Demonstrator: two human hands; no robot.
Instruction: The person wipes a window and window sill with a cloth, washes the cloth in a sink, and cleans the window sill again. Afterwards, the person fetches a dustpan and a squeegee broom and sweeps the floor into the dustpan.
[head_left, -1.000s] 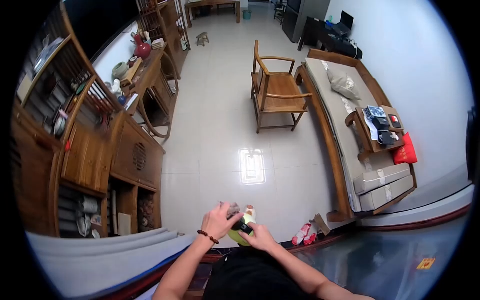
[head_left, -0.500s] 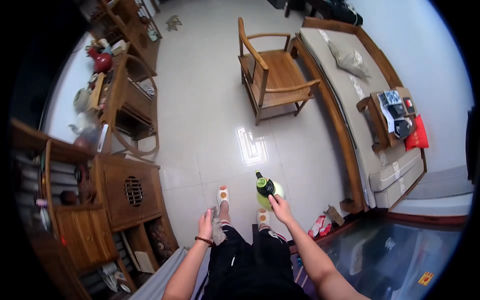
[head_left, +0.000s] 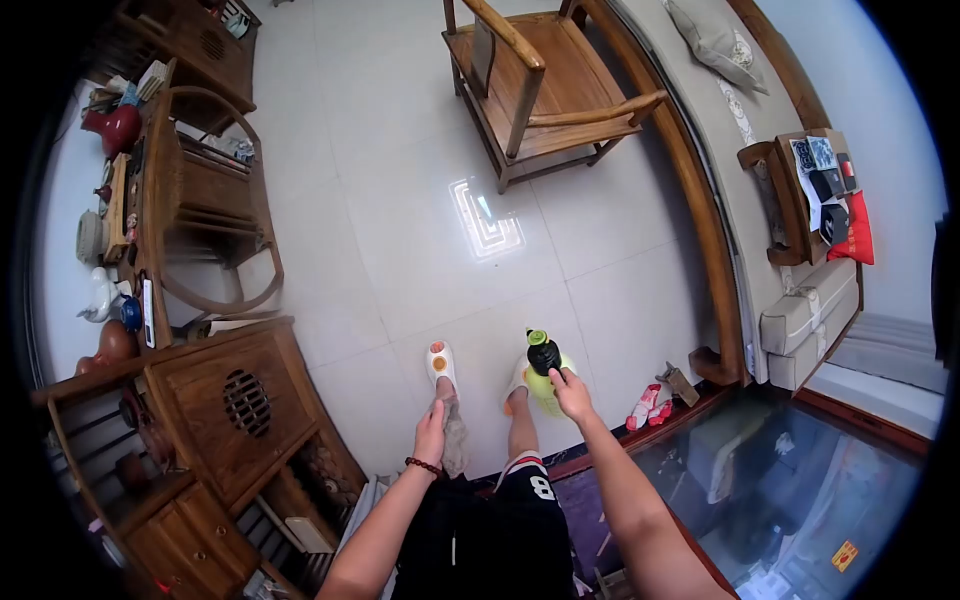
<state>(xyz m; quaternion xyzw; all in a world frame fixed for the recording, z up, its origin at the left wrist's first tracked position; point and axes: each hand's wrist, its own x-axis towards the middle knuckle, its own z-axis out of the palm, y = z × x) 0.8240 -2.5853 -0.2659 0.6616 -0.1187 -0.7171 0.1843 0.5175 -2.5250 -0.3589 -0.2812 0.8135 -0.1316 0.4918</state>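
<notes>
The right hand (head_left: 572,393) grips the black head of a yellow-green spray bottle (head_left: 547,395), its nozzle directed away from the body; the bottle hangs in front of the right leg, partly overlapping the foot in this view. The right forearm slants inward from the lower edge. The left hand (head_left: 430,432), somewhat nearer the torso, holds a grey cloth (head_left: 455,440) that drapes downward, its fingers pointing forward; a beaded bracelet (head_left: 423,465) encircles the wrist. Beyond lie the tiled floor (head_left: 400,230), a wooden armchair (head_left: 550,75) and, at left, a carved cabinet (head_left: 215,430).
</notes>
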